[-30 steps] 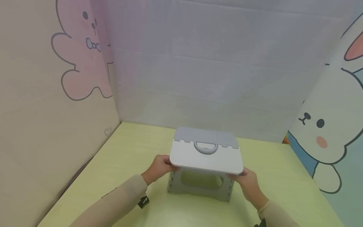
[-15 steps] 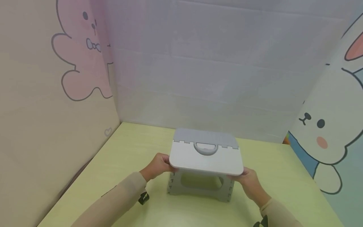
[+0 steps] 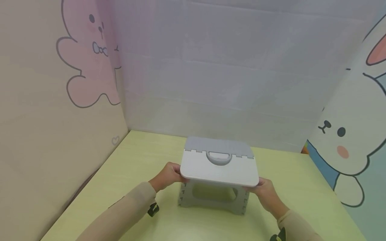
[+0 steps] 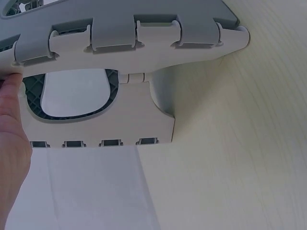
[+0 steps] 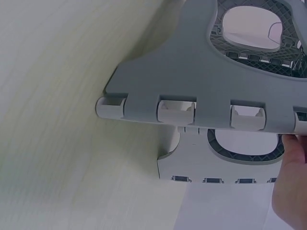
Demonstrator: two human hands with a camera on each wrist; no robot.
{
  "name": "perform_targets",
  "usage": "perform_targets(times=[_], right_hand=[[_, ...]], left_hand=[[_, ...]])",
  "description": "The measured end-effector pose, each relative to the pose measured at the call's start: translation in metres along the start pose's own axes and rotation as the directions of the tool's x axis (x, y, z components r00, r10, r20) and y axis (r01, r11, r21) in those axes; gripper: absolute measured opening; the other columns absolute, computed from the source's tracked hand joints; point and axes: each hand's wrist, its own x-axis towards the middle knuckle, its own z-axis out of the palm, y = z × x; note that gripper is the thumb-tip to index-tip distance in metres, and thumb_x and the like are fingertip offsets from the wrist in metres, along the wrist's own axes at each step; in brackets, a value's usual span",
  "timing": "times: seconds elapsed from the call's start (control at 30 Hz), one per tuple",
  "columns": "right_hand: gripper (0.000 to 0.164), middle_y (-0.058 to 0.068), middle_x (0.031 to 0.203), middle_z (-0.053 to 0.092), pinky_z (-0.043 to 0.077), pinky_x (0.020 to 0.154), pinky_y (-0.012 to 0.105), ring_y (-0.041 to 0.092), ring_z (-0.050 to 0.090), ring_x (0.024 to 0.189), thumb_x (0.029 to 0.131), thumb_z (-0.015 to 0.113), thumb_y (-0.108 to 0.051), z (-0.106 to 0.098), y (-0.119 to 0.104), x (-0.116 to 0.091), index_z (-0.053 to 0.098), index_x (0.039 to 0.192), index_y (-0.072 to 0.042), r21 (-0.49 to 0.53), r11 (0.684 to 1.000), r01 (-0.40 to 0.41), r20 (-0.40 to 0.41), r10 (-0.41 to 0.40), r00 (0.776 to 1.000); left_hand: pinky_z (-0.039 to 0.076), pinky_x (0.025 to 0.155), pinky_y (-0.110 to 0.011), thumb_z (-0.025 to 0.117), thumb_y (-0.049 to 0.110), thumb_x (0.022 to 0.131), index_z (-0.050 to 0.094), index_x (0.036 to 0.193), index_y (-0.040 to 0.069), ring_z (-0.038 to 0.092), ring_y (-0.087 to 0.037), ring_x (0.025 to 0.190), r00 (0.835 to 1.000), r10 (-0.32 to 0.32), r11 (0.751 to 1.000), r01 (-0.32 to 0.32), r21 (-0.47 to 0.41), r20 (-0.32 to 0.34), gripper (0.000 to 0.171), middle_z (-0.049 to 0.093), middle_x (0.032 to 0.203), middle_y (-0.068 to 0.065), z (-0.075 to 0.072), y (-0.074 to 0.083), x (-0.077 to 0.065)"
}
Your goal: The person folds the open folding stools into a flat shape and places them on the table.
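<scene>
In the head view a folding step stool (image 3: 220, 172) stands unfolded on the table, its top white at the front and grey at the back. A grey carry handle (image 3: 219, 161) sits in the middle of the top. My left hand (image 3: 167, 175) grips the front left corner of the top, fingers tucked beneath the edge. At the front right corner my right hand (image 3: 266, 195) holds the edge the same way. The left wrist view has the stool's hinged side leg (image 4: 96, 62) beside the hand. A grey side panel (image 5: 158, 81) with a cut-out fills the upper right wrist view.
Pale yellow-green table surface (image 3: 150, 150) surrounds the stool. A plain whitish cloth wall (image 3: 223, 73) rises close behind. Side walls bear a pink cartoon figure (image 3: 85, 67) at left and a white rabbit (image 3: 349, 144) at right. Dark straps (image 3: 153, 209) show at the wrists.
My left hand has moved very slightly upward at its corner, and my right forearm has shifted a touch to the right. The stool stays in place, with both hands holding it throughout.
</scene>
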Motion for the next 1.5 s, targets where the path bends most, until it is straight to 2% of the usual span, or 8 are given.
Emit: perform_targets(times=[0.4, 0.73, 0.83, 1.0, 1.1, 1.23, 1.37, 1.5], right_hand=[[0.026, -0.013, 0.089, 0.071, 0.051, 0.079, 0.023, 0.004, 0.064, 0.088, 0.079, 0.064, 0.009, -0.0014, 0.0021, 0.0005, 0.061, 0.103, 0.018, 0.016, 1.000, 0.000, 0.044, -0.001, 0.999], [0.030, -0.015, 0.089, 0.070, 0.051, 0.079, 0.022, 0.003, 0.064, 0.087, 0.078, 0.063, 0.010, -0.0012, 0.0011, 0.0010, 0.056, 0.105, 0.023, 0.004, 0.999, 0.038, 0.065, -0.038, 0.997], [0.027, -0.016, 0.090, 0.070, 0.051, 0.079, 0.021, 0.003, 0.064, 0.088, 0.078, 0.062, 0.011, -0.0013, 0.0018, 0.0011, 0.059, 0.103, 0.020, 0.025, 0.998, 0.056, 0.080, -0.058, 0.995], [0.022, -0.014, 0.092, 0.070, 0.051, 0.079, 0.021, 0.003, 0.064, 0.089, 0.080, 0.062, 0.011, -0.0029, 0.0028, 0.0016, 0.067, 0.100, 0.008, 0.063, 0.995, 0.082, 0.106, -0.088, 0.990], [0.023, -0.015, 0.093, 0.070, 0.051, 0.079, 0.021, 0.003, 0.064, 0.090, 0.080, 0.062, 0.010, -0.0029, 0.0031, 0.0022, 0.063, 0.103, 0.015, 0.047, 0.996, 0.080, 0.108, -0.085, 0.990], [0.026, -0.016, 0.094, 0.069, 0.051, 0.080, 0.022, 0.002, 0.064, 0.091, 0.081, 0.062, 0.009, -0.0038, 0.0034, 0.0031, 0.059, 0.105, 0.018, 0.036, 0.997, 0.062, 0.111, -0.066, 0.992], [0.023, -0.016, 0.095, 0.069, 0.050, 0.081, 0.021, 0.002, 0.064, 0.092, 0.082, 0.061, 0.009, -0.0055, 0.0035, 0.0035, 0.064, 0.104, 0.011, 0.048, 0.997, 0.065, 0.124, -0.071, 0.990], [0.023, -0.016, 0.096, 0.069, 0.050, 0.081, 0.021, 0.002, 0.063, 0.093, 0.082, 0.061, 0.009, -0.0063, 0.0029, 0.0040, 0.064, 0.105, 0.011, 0.051, 0.996, 0.078, 0.140, -0.084, 0.987]], left_hand=[[0.056, 0.074, -0.035, 0.072, -0.012, 0.074, 0.065, 0.095, -0.019, 0.065, -0.011, 0.076, 1.000, 0.007, 1.000, -0.007, 0.003, -0.002, 0.023, 0.070, 0.088, -0.025, 0.0001, -0.0019, -0.0006], [0.055, 0.077, -0.037, 0.071, -0.012, 0.075, 0.065, 0.097, -0.018, 0.065, -0.012, 0.080, 1.000, -0.008, 1.000, 0.008, -0.007, 0.003, 0.024, 0.070, 0.092, -0.024, -0.0011, -0.0034, 0.0012], [0.055, 0.078, -0.038, 0.071, -0.012, 0.075, 0.065, 0.097, -0.018, 0.065, -0.013, 0.080, 1.000, -0.008, 1.000, 0.008, -0.007, 0.006, 0.024, 0.070, 0.092, -0.024, -0.0015, -0.0037, 0.0012], [0.055, 0.078, -0.038, 0.071, -0.011, 0.075, 0.065, 0.097, -0.018, 0.065, -0.013, 0.081, 1.000, -0.010, 1.000, 0.010, 0.001, 0.007, 0.023, 0.070, 0.092, -0.022, -0.0021, -0.0051, 0.0022], [0.055, 0.078, -0.038, 0.072, -0.011, 0.075, 0.065, 0.096, -0.018, 0.065, -0.013, 0.081, 1.000, -0.012, 1.000, 0.012, -0.002, 0.006, 0.023, 0.070, 0.092, -0.022, -0.0024, -0.0049, 0.0024], [0.055, 0.078, -0.038, 0.071, -0.011, 0.076, 0.065, 0.097, -0.018, 0.065, -0.013, 0.081, 1.000, -0.009, 1.000, 0.009, -0.002, 0.013, 0.023, 0.070, 0.093, -0.023, -0.0024, -0.0052, 0.0028], [0.055, 0.079, -0.038, 0.071, -0.011, 0.076, 0.066, 0.097, -0.017, 0.065, -0.014, 0.083, 1.000, -0.006, 1.000, 0.006, -0.003, 0.024, 0.023, 0.070, 0.094, -0.023, -0.0024, -0.0069, 0.0043], [0.055, 0.079, -0.038, 0.071, -0.011, 0.075, 0.066, 0.096, -0.017, 0.065, -0.015, 0.083, 1.000, -0.008, 1.000, 0.008, -0.001, 0.025, 0.023, 0.070, 0.094, -0.023, -0.0026, -0.0069, 0.0050]])
